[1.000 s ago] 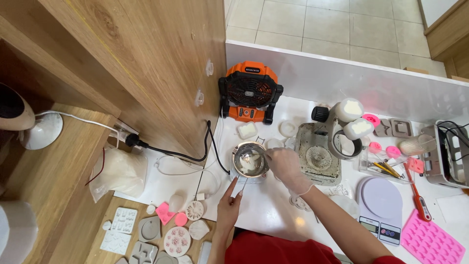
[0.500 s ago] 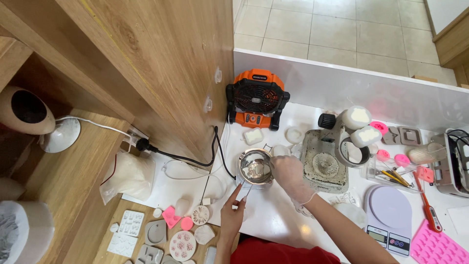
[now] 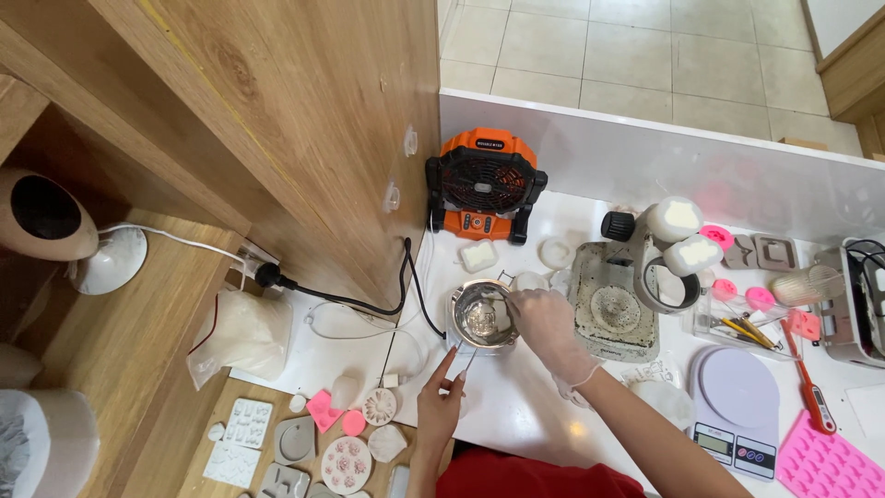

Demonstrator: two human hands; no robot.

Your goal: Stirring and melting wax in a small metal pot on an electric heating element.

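So right now my right hand [image 3: 546, 325] — the one in the thin clear glove — is sitting at the right rim of the little steel pot [image 3: 480, 316], fingers curled down over the edge; can't really tell if I'm pinching anything in there, the fingertips are hidden. The pot's on the white worktop [image 3: 516, 406], just in front of the orange fan [image 3: 483, 183] and right beside the crusty grey hotplate [image 3: 610, 312]. My left hand [image 3: 439, 403] is bare, lower down, with the thumb and first finger pinched on the end of a thin metal handle [image 3: 466, 362] that runs up to the pot. Off to my right there's a digital scale [image 3: 735, 398], a red thermometer [image 3: 808, 387] and a pink silicone mould [image 3: 826, 467] — and a bunch of plaster casts [image 3: 346, 458] by my left.
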